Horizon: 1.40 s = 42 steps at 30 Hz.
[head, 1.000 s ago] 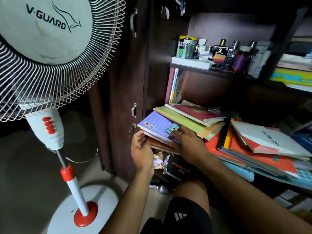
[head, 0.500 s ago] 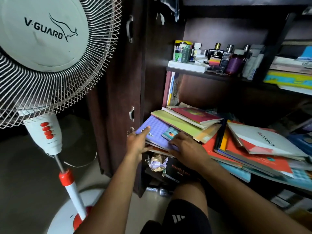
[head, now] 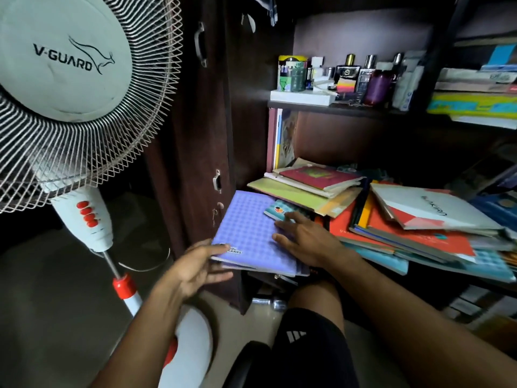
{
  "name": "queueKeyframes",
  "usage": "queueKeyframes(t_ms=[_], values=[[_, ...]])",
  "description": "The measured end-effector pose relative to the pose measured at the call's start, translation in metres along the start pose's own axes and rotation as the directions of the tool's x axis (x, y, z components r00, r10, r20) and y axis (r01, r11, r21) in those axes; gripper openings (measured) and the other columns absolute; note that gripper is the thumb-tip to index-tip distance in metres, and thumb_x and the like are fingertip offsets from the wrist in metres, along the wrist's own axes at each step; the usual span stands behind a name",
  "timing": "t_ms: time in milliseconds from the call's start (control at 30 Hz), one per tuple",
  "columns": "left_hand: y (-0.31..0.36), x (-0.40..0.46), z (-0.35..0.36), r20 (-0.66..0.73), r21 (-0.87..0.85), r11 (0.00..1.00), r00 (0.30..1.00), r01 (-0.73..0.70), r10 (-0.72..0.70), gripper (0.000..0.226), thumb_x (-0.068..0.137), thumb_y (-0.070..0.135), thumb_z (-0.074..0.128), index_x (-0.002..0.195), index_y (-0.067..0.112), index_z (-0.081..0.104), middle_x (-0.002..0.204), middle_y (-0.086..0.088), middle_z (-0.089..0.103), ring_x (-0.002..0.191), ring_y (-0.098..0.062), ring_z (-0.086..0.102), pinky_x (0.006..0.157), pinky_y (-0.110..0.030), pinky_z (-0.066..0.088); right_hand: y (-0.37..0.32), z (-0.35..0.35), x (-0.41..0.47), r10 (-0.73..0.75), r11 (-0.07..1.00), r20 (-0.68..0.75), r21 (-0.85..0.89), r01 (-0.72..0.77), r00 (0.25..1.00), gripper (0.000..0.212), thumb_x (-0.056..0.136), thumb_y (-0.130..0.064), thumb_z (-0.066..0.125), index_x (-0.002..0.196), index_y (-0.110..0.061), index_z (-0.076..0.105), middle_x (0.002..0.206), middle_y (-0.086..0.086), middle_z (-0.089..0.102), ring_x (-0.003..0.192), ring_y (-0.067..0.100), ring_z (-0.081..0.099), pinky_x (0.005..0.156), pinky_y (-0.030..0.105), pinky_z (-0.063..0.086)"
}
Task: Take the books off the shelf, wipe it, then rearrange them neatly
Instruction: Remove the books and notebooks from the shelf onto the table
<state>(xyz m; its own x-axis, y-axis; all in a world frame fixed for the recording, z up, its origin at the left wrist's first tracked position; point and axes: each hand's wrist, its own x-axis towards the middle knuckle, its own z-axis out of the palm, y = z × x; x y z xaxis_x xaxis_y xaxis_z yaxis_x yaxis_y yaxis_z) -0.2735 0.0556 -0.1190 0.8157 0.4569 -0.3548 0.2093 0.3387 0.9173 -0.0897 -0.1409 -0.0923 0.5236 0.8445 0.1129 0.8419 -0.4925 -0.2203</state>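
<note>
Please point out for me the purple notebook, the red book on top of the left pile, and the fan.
purple notebook (head: 249, 233), head view, middle of its checked cover
red book (head: 316, 176), head view, middle of its front cover
fan (head: 64, 57), head view, white centre cap

I see a dark wooden shelf (head: 282, 278) carrying loose, slanting piles of books (head: 405, 233) that overhang its front edge. The upper shelf (head: 305, 103) holds a white box (head: 302, 96) and a row of bottles (head: 363, 79). On the floor (head: 70, 303) stands a pedestal fan (head: 70, 65).
</note>
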Motion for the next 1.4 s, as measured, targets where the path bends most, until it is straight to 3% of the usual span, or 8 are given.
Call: queueKeyframes(t_ms=[233,333,500,667,833,967,1133,1400], values=[[0.02,0.028,0.022,-0.019,0.082,0.994,0.997,0.074,-0.073,0.034,0.095,0.027,0.068,0.119,0.003,0.073,0.107,-0.016,0.077,0.087,-0.024,0.076,0.088,-0.045,0.059,0.008,-0.003,-0.01,-0.051,0.996,0.099,-0.065,0.057,0.994,0.065,0.103,-0.052,0.047,0.158,-0.022,0.031,0.17,0.006,0.01,0.154,0.027,0.017,0.123,0.037,0.017],[0.009,0.018,0.031,-0.09,0.078,0.994,0.992,-0.077,0.084,0.025,0.098,0.016,0.066,0.115,-0.001,0.072,0.096,-0.012,0.078,0.073,-0.019,0.076,0.071,-0.033,0.062,0.006,-0.002,-0.013,-0.035,0.999,0.09,0.009,0.035,0.995,0.063,0.102,-0.047,0.051,0.157,-0.02,0.033,0.168,0.007,0.016,0.152,0.027,0.023,0.121,0.037,0.02],[0.011,-0.029,0.018,-0.114,0.093,0.956,0.951,-0.278,0.288,0.019,0.098,0.015,0.063,0.113,0.007,0.073,0.109,-0.015,0.076,0.09,-0.027,0.075,0.084,-0.04,0.061,0.002,-0.005,-0.023,-0.001,0.96,0.042,0.279,-0.011,0.999,0.069,0.094,-0.044,0.067,0.151,-0.019,0.038,0.146,0.004,0.047,0.133,0.027,0.049,0.102,0.036,0.043],[0.023,-0.083,0.0,-0.107,-0.005,0.942,0.937,-0.336,0.334,0.027,0.098,0.021,0.061,0.123,0.012,0.069,0.116,-0.014,0.075,0.103,-0.034,0.073,0.08,-0.042,0.063,-0.028,-0.013,-0.022,0.241,0.524,0.212,0.793,-0.31,0.947,0.117,0.064,-0.086,0.068,0.158,-0.028,0.028,0.146,-0.003,0.054,0.123,0.022,0.061,0.096,0.044,0.052],[0.029,-0.09,0.019,-0.031,-0.053,0.905,0.907,-0.422,0.421,0.032,0.099,0.018,0.059,0.131,0.014,0.063,0.12,-0.009,0.074,0.108,-0.03,0.072,0.082,-0.04,0.063,-0.056,-0.028,-0.03,0.124,0.125,0.035,0.991,-0.05,0.992,0.046,0.092,-0.042,0.073,0.133,-0.028,0.059,0.123,-0.002,0.072,0.108,0.024,0.072,0.098,0.054,0.055],[0.032,-0.044,0.066,-0.043,0.058,0.821,0.82,-0.568,0.571,0.024,0.1,0.015,0.061,0.122,0.01,0.056,0.111,0.002,0.076,0.102,-0.018,0.071,0.076,-0.025,0.059,-0.027,-0.059,-0.033,0.266,0.297,-0.305,0.928,0.224,0.914,0.035,0.098,-0.019,0.067,0.132,-0.017,0.059,0.122,0.0,0.073,0.108,0.02,0.072,0.09,0.043,0.059],[0.057,0.023,0.152,0.124,0.075,0.707,0.711,-0.703,0.693,0.044,0.098,-0.006,0.058,0.133,0.016,0.045,0.116,0.008,0.066,0.099,-0.002,0.068,0.074,-0.016,0.056,0.046,-0.115,-0.05,0.272,0.667,-0.513,0.71,0.225,0.814,0.043,0.097,-0.015,0.067,0.137,-0.015,0.053,0.129,-0.003,0.067,0.115,0.005,0.064,0.097,0.029,0.052],[0.065,0.075,0.263,0.304,0.08,0.693,0.68,-0.717,0.668,0.06,0.094,-0.005,0.066,0.142,0.017,0.037,0.13,0.009,0.056,0.103,0.019,0.059,0.087,-0.014,0.049,0.123,-0.134,-0.091,0.448,0.707,-0.606,0.69,0.155,0.657,0.041,0.099,-0.024,0.066,0.137,-0.021,0.053,0.126,-0.004,0.069,0.114,0.012,0.067,0.099,0.05,0.054]])
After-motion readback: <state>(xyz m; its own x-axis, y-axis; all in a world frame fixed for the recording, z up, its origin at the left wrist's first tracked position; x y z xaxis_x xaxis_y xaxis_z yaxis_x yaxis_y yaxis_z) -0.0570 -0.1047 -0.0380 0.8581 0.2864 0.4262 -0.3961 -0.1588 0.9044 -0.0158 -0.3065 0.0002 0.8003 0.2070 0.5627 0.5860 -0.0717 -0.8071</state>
